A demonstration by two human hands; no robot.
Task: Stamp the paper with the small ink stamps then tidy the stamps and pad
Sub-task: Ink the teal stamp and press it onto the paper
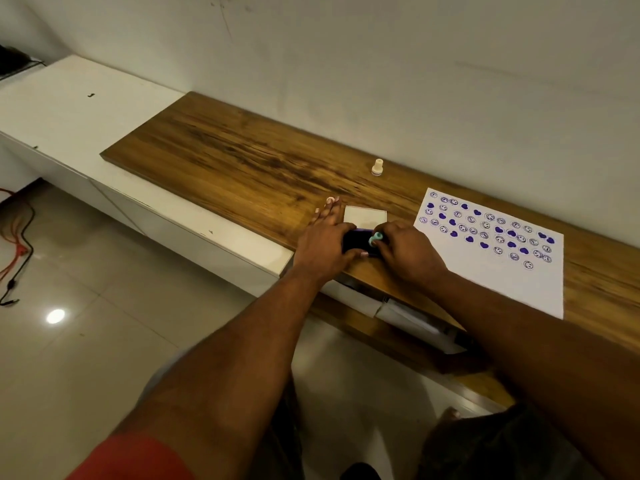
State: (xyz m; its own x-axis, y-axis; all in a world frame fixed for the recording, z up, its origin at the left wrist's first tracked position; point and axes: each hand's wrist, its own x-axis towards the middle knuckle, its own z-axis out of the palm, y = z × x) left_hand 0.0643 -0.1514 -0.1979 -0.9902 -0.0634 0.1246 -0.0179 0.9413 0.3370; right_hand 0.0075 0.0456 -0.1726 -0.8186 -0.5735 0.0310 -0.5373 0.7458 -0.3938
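1. A small teal stamp (pixel 375 239) is pinched in the fingers (pixel 388 237) of the person's right hand (pixel 405 251), with its face down on the dark ink pad (pixel 356 239). The pad lies on the wooden desk (pixel 242 157), close to the front edge.
2. The left hand (pixel 325 244) holds the ink pad from its left side. The thumb lies along the pad's near edge, and the other fingers stretch almost straight across the desk beyond it.
3. A pale square lid (pixel 365 218) lies flat on the desk, touching or just behind the pad's far side and beside the tips of the left hand's fingers.
4. The white paper (pixel 485 282) lies flat on the desk just to the right of the right hand. Its far half is covered in rows of purple smiley faces and solid hearts, its near half is bare, and one corner reaches past the front edge.
5. A second, cream-coloured stamp (pixel 377 167) stands upright farther back on the desk near the wall, well apart from the hands.
6. A white cabinet top (pixel 69 109) adjoins the desk on the left. Red and black cables (pixel 17 258) trail over the glossy tiled floor (pixel 104 358) below, and papers lie on a lower shelf (pixel 408 317) under the desk.
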